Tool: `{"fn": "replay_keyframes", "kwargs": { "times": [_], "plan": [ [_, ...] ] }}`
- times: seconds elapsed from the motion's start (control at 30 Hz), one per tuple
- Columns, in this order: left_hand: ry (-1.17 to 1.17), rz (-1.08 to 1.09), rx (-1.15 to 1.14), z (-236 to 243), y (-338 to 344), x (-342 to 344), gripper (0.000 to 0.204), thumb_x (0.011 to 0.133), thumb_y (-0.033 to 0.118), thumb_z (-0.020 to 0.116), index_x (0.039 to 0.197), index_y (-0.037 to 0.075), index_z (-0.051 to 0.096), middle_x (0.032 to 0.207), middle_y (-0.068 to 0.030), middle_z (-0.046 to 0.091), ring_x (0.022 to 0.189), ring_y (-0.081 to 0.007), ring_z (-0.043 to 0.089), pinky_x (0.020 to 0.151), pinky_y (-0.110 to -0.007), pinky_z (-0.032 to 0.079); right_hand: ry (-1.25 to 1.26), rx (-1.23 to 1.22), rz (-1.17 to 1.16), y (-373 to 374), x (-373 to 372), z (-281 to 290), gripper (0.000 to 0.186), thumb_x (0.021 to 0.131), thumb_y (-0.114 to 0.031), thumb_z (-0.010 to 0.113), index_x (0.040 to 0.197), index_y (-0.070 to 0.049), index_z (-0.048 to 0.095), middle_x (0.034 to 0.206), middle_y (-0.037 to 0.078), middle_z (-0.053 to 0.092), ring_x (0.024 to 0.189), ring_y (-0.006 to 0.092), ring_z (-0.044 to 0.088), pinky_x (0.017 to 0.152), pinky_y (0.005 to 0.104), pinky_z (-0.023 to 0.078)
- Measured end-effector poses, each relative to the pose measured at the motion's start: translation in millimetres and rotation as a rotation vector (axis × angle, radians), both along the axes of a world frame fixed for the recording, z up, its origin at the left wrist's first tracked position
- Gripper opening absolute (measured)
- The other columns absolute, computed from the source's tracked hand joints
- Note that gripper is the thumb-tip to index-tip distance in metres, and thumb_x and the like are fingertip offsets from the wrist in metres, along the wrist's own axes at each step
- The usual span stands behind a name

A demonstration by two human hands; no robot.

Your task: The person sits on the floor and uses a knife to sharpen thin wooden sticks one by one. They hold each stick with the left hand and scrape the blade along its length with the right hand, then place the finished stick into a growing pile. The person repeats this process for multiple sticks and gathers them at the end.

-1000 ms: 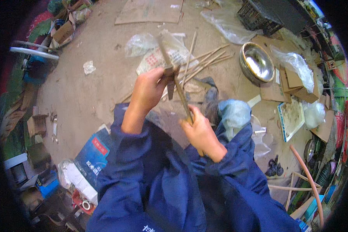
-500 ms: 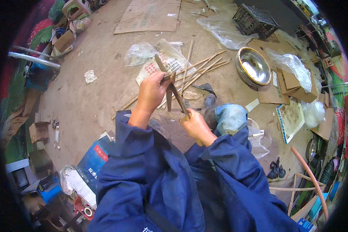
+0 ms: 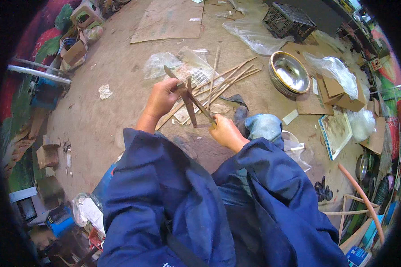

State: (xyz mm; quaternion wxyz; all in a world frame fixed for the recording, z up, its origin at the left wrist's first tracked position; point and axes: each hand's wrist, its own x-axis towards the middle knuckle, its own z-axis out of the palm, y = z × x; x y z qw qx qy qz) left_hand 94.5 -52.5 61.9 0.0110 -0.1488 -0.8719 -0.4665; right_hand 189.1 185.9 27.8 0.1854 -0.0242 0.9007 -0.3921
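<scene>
My left hand [image 3: 162,98] is closed around two crossed, dark brown flat pieces. One is a long narrow strip [image 3: 202,107] slanting from a pointed upper-left end down to my right; the other [image 3: 190,111] hangs downward from my left hand. Whether they are wood or metal I cannot tell. My right hand [image 3: 227,132] grips the lower end of the long strip. Beyond my hands, several pale thin sticks [image 3: 236,78] lie crossed on the floor beside a printed white sack [image 3: 196,62]. A dark blue sleeve covers each forearm.
At the right stand stacked steel bowls [image 3: 289,73], a black crate [image 3: 288,21], folded cardboard [image 3: 343,100] and a shallow white tray [image 3: 335,133]. Plastic sheeting [image 3: 254,33] and flat cardboard [image 3: 165,22] lie farther off. Clutter lines both sides, with a pink hose [image 3: 361,191] at lower right.
Both hands have shifted: my left to the left, my right upward in the view. The long strip slants more toward the upper left. The view of the floor has moved slightly.
</scene>
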Motion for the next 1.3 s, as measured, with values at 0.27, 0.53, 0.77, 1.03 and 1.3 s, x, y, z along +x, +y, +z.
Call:
{"fn": "replay_keyframes", "kwargs": {
  "times": [0.27,0.53,0.77,1.03,1.3],
  "plan": [
    [0.056,-0.081,-0.060,-1,13,-15,0.013,0.089,0.007,0.072,0.101,0.001,0.070,0.093,-0.0076,0.071,0.085,-0.0146,0.066,0.080,-0.030,0.053,-0.053,-0.100,-0.116,-5,7,-9,0.034,0.082,-0.022,0.069,0.106,0.002,0.066,0.096,0.029,0.069,0.097,0.0441,0.067,0.082,0.0483,0.053],
    [0.039,-0.084,0.035,-4,22,-13,0.018,0.084,0.012,0.075,0.098,0.002,0.070,0.090,-0.0151,0.068,0.082,-0.0282,0.065,0.074,-0.037,0.051,-0.317,-0.207,-0.163,-10,12,-11,0.029,0.080,-0.022,0.067,0.094,0.003,0.069,0.084,0.027,0.069,0.081,0.0379,0.069,0.073,0.0439,0.053],
    [0.147,-0.007,-0.094,11,33,1,0.017,0.087,0.005,0.072,0.103,0.001,0.069,0.092,-0.0113,0.069,0.084,-0.0203,0.066,0.077,-0.032,0.052,-0.273,-0.366,-0.228,-16,18,-18,0.029,0.079,-0.019,0.067,0.097,0.004,0.068,0.071,0.016,0.065,0.066,0.0221,0.066,0.063,0.0395,0.051],
    [0.197,0.033,-0.052,7,44,-5,0.016,0.083,0.010,0.076,0.094,0.002,0.069,0.084,-0.0112,0.066,0.076,-0.0236,0.063,0.070,-0.033,0.050,-0.211,-0.248,-0.185,1,5,-26,0.032,0.083,-0.018,0.064,0.109,0.001,0.067,0.088,0.023,0.070,0.083,0.0349,0.070,0.073,0.0443,0.054],
    [0.198,0.007,-0.034,10,19,-8,0.018,0.084,0.013,0.078,0.098,0.003,0.071,0.084,-0.0092,0.066,0.072,-0.0180,0.061,0.067,-0.029,0.049,-0.012,-0.071,-0.050,9,-13,-28,0.030,0.086,-0.019,0.060,0.108,0.001,0.065,0.101,0.029,0.068,0.100,0.0459,0.064,0.085,0.0503,0.052]
  ]
}}
